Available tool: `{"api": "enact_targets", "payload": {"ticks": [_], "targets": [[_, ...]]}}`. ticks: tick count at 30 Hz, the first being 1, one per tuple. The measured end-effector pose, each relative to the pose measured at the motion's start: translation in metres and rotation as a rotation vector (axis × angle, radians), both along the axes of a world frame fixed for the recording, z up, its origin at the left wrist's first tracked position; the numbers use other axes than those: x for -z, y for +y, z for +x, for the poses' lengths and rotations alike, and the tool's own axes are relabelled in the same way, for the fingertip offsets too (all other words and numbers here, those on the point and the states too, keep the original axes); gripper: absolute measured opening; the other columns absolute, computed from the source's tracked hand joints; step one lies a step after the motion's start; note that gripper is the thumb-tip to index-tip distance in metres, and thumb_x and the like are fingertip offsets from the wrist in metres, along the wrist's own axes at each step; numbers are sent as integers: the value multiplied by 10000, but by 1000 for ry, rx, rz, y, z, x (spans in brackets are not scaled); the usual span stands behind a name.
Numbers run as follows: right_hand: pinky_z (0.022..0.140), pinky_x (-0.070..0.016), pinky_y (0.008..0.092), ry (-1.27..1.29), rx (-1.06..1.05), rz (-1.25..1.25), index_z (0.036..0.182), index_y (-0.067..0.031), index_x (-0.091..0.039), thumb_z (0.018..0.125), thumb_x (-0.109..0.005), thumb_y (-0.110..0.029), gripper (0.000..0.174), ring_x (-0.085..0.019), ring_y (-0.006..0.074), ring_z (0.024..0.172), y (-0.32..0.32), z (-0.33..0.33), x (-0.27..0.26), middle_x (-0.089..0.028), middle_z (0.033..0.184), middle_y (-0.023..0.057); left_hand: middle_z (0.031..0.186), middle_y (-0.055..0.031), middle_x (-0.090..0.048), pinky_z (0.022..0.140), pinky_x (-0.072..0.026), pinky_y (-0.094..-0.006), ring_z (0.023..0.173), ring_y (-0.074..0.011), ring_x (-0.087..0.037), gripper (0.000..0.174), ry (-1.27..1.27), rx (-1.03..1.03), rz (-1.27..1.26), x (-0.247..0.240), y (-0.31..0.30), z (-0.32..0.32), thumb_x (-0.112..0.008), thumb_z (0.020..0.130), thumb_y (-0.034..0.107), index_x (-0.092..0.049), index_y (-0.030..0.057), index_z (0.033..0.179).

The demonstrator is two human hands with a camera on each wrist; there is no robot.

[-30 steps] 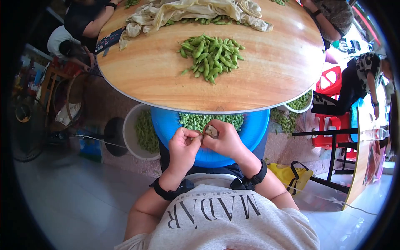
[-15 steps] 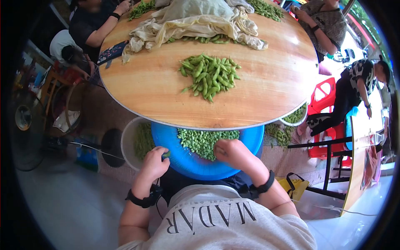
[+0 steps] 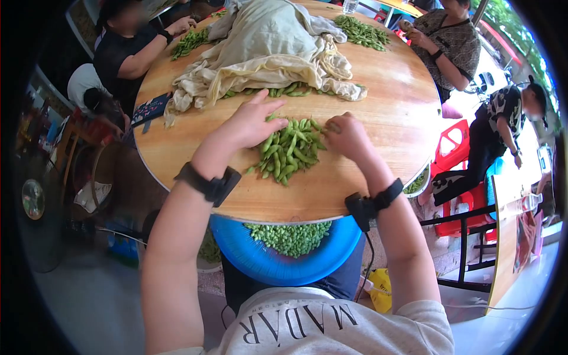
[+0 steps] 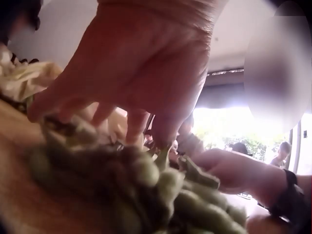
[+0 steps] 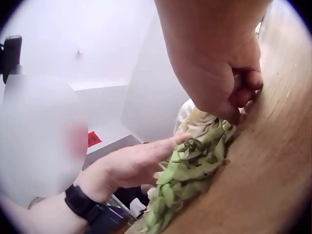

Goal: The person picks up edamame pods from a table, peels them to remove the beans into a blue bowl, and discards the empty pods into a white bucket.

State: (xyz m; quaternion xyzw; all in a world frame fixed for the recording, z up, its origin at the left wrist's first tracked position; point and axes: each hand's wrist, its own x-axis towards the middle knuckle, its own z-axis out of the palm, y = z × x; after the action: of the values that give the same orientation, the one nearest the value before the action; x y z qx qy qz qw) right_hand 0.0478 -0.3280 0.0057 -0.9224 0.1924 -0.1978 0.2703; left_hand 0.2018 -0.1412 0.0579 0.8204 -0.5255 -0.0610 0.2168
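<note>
On the round wooden table (image 3: 195, 148) lies a small pile of green soybean pods (image 3: 287, 157). My left hand (image 3: 251, 124) reaches over its left far side with fingers spread. The left wrist view puts that palm (image 4: 141, 68) just above the pods, thumb tip right at them. At the pile's right edge, my right hand (image 3: 348, 139) is low over the wood, fingers curled. In the right wrist view its thumb side (image 5: 229, 109) meets the end of the pile; no pod shows within the curl. Below the table edge sits a blue basin (image 3: 269, 266) with shelled green beans (image 3: 290, 236).
A pale cloth (image 3: 266, 47) covers a mound with pods showing beneath. More pod piles (image 3: 362, 32) lie near other people seated around the table. A dark patterned pouch (image 3: 151, 109) is at the left. A red stool (image 3: 452, 142) and yellow bag (image 3: 380, 290) stand right.
Both hands were together over the basin, then parted, the left out left with a green pod. Now both have reached forward onto the table, either side of the pile; the left no longer shows its pod.
</note>
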Motion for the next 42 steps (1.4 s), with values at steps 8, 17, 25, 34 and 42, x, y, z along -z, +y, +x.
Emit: {"api": "enact_targets", "payload": {"ticks": [8, 17, 25, 34, 42], "targets": [[741, -456, 417, -13, -198, 62, 856, -22, -598, 693, -521, -91, 193, -548, 371, 822, 22, 17, -3, -542, 868, 206, 1297, -248, -375, 981, -330, -360, 1171, -383, -400, 450, 144, 100, 279, 12, -12, -8, -531, 839, 347, -497, 117, 1224], [626, -454, 433, -87, -70, 229, 801, -7, -592, 706, -533, -124, 162, -552, 412, 665, 36, 5, -33, -581, 696, 216, 1215, -183, -469, 881, -417, -369, 1038, -318, -515, 396, -345, -82, -180, 1, 49, -31, -596, 784, 185, -537, 23, 1140], [455, -329, 171, 115, -394, 998, 898, 5, -591, 772, -602, -122, 180, -450, 40, 531, 94, -81, -71, -525, 635, -19, 1010, -133, -578, 691, -486, -343, 806, -268, -592, 312, -162, 229, -353, -27, 82, -125, -641, 679, 27, -604, 30, 989], [452, -302, 179, 70, -361, 1451, 906, -16, -557, 937, -396, -349, 372, -379, 54, 511, 166, -134, -3, -470, 634, -8, 688, -51, -596, 433, -392, -192, 493, -68, -510, 186, 652, -195, -376, 31, 142, -191, -692, 708, 15, -641, -19, 884], [456, -296, 192, 57, -363, 1459, 822, -45, -487, 938, -402, -336, 324, -366, 54, 530, 186, -132, 9, -441, 631, -15, 717, -131, -596, 538, -465, -330, 628, -280, -585, 181, 370, -205, -361, 44, 147, -205, -685, 698, 68, -617, 15, 857]]}}
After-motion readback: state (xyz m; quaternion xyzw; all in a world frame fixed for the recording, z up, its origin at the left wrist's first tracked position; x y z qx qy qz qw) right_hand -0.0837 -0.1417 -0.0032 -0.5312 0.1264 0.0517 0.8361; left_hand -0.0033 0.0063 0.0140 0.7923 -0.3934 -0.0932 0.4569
